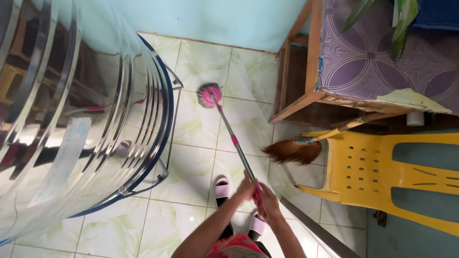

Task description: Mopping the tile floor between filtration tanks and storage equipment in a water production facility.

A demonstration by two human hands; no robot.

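While gripping the mop handle (235, 143), left hand (246, 188) and right hand (269, 205) clamped together, arms outstretched downward.

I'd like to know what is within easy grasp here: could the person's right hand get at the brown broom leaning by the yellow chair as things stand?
Probably not at once: the right hand is gripping the mop handle. Bare tile lies between it and the broom, with nothing in the way.

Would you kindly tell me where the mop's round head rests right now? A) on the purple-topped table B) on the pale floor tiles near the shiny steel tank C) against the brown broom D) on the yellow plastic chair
B: the mop head sits on the floor tiles beside the steel tank, apart from the broom, with both hands, left hand and right hand, on the handle.
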